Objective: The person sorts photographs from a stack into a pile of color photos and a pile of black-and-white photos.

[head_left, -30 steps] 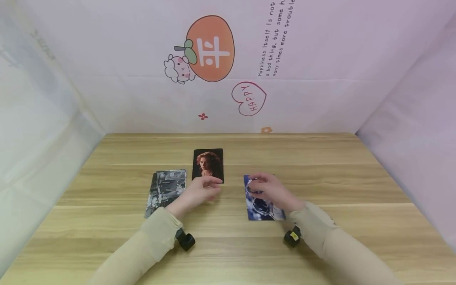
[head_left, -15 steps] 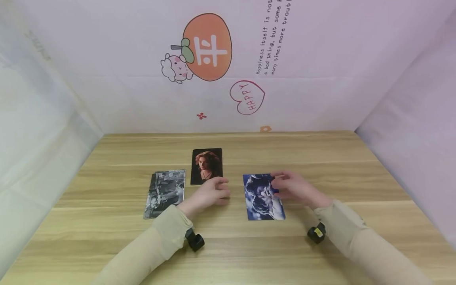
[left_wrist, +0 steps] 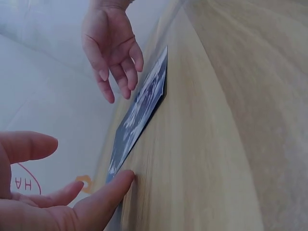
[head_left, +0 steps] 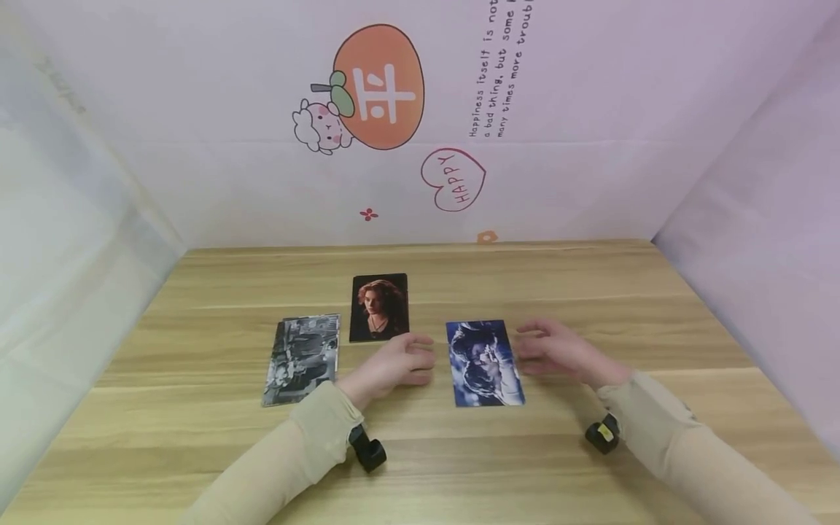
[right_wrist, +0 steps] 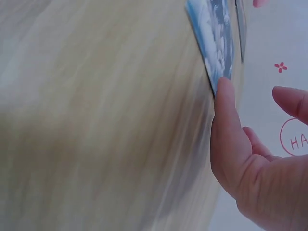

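A blue-toned photo card (head_left: pixel 485 364) lies flat on the wooden table between the two hands; in the left wrist view the blue card (left_wrist: pixel 139 110) shows some thickness at its edge. To its left is my left hand (head_left: pixel 394 364), fingers loosely bent and holding nothing. My right hand (head_left: pixel 558 350) is just beyond the card's right edge, its fingers relaxed and free of any object. Whether the right fingertips (right_wrist: pixel 224 86) touch the card's edge I cannot tell. A dark portrait card (head_left: pixel 379 306) lies behind the left hand, and a grey photo card stack (head_left: pixel 302 357) beside the left wrist.
The wooden table (head_left: pixel 558 277) ends at a white cloth backdrop (head_left: pixel 558 189) with printed drawings and lettering. Similar white cloth walls stand at both sides. A small black device (head_left: pixel 367 448) is strapped to the left wrist, another black device (head_left: pixel 602 434) to the right.
My right hand has moved right, off the blue card, uncovering its picture. My left hand has shifted right, away from the portrait card, toward the blue one. The cards stay where they were.
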Tool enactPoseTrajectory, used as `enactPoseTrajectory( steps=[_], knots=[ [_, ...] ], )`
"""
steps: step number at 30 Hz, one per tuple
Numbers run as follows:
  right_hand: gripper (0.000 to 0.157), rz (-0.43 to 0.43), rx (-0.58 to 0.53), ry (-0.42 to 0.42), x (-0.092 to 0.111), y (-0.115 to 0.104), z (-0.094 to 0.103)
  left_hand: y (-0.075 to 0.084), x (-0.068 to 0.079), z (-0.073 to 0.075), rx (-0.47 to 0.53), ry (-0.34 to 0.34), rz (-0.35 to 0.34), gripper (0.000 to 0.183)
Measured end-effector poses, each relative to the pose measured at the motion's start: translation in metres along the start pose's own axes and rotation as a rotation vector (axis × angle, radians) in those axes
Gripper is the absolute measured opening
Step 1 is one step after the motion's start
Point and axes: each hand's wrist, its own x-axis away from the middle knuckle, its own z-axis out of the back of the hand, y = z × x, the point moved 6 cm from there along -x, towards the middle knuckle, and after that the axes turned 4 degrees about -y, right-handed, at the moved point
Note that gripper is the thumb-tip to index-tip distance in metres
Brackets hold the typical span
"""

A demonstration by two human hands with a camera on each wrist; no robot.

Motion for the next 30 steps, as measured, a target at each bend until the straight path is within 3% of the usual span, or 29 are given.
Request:
enactPoseTrajectory(
  steps=[8, 17, 30],
  knots=[
    [0.059, -0.019, -0.033, -0.008, 0.003, 0.009, 0.005, 0.003, -0.003, -0.007, 0.054, -0.009, 0.008, 0.047],
    [0.059, -0.002, -0.055, -0.004, 0.002, 0.012, 0.000, 0.005, -0.004, -0.022, 0.104, -0.063, 0.034, 0.050],
    [0.059, -0.004, -0.012, 0.045, 0.002, 0.017, 0.004, 0.002, -0.005, -0.028, 0.181, -0.038, 0.052, 0.045]
  ],
)
